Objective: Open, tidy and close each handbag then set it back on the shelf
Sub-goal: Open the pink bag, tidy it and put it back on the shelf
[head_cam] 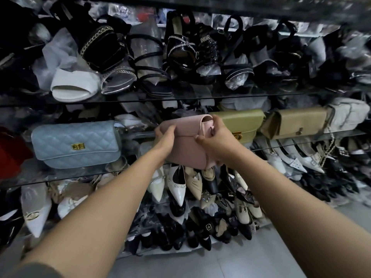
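- Two hands hold the pink handbag (pixel 186 149) just before the glass shelf (pixel 60 178), at the gap between the blue bag (pixel 76 143) and the green bag (pixel 241 121).
- Left hand (pixel 165 137): fingers curl over its top-left edge; right hand (pixel 216 137) pinches the flap's right end.
- Judged step — setting it back: hold it level, flap pressed flat, slide it in upright.
- Legible: "DIOR" on a black shoe (pixel 205 40) above — nothing else.

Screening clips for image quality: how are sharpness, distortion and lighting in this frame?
Head view: the pink handbag, left hand and right hand are fairly sharp at centre; head view again, the glass shelf edge bows with wide-angle distortion, the black shoes at upper right smear into blur, and the light is dim overall.
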